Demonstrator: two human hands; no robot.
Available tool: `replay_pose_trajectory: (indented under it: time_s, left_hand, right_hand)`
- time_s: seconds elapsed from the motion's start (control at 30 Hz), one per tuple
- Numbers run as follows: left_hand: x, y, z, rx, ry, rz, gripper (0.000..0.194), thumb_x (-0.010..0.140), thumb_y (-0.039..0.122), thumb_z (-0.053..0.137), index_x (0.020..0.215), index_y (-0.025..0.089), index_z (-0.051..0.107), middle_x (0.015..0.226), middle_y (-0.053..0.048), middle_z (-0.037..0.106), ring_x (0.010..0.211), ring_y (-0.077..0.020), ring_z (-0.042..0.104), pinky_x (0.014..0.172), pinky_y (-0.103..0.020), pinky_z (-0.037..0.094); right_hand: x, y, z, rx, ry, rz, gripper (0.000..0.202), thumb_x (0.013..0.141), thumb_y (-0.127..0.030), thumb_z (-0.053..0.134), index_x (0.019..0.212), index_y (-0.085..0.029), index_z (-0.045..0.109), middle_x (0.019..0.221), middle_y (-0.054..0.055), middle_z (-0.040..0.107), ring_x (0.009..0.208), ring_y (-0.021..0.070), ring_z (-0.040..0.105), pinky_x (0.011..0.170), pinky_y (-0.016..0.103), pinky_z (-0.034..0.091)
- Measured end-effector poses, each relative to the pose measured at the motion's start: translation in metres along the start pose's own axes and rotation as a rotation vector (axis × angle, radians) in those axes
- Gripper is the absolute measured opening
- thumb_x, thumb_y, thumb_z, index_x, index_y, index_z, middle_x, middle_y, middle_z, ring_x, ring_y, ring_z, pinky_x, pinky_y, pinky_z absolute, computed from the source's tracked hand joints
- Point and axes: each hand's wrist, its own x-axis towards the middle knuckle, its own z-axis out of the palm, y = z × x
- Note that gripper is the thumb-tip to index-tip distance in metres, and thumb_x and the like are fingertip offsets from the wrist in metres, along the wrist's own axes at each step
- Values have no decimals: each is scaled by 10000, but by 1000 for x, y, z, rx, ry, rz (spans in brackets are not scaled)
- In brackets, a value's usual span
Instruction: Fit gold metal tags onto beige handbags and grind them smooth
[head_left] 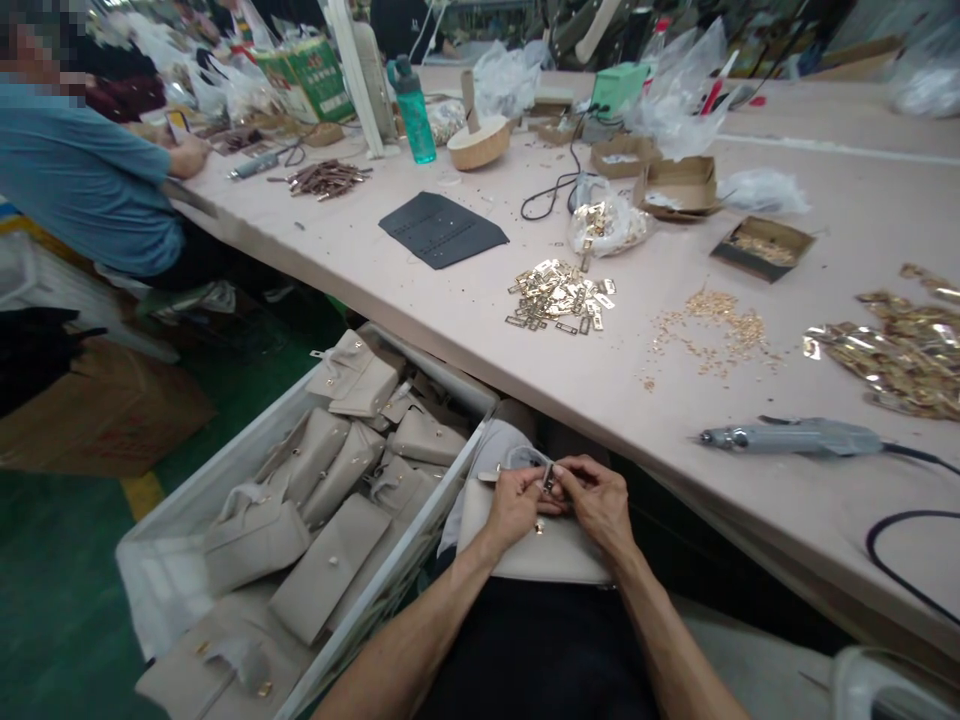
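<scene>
On my lap lies a beige handbag (pixel 502 545) with a gold-coloured stud on its front. Above it, my left hand (pixel 514 508) is closed in a pinch around a small metal fitting (pixel 550 480) near the bag's handle. My right hand (pixel 602 503) meets it from the other side, its thumb and fingers closed on the same fitting. Fingers hide most of that piece, so its exact kind cannot be made out. An electric screwdriver (pixel 795 437) rests on the table, right of my hands.
A white bin (pixel 405 575) full of beige bags (pixel 330 565) stands at my left. Across the table (pixel 465 330) lie gold metal plates (pixel 559 295), tiny screws (pixel 724 325), wrapped gold pieces (pixel 900 350), a black sheet (pixel 442 230) and a teal bottle (pixel 415 115). A co-worker in blue (pixel 82 170) sits at far left.
</scene>
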Motion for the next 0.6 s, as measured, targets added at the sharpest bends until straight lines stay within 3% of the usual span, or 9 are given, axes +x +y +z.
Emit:
replay_pose_trajectory:
  time_s: [0.3,0.6]
  left_hand:
    - [-3,4,1,49,-24,-12,399,851,457,733,1073,127,765,891,-97,730,758,-245,759,751,-388,660]
    - [-2,-5,-3,42,-63,30,418,904,450,669,1126,102,739,897,-102,729,751,-238,779,734,-359,664]
  right_hand:
    - [-1,2,-1,-58,47,-27,386,845,-557,731,882,-175,774,869,86,732,769,221,699,677,292,576]
    - [1,6,-1,35,62,77,428,781,-580,797,904,-170,776,794,79,747,676,236,703,631,324,593]
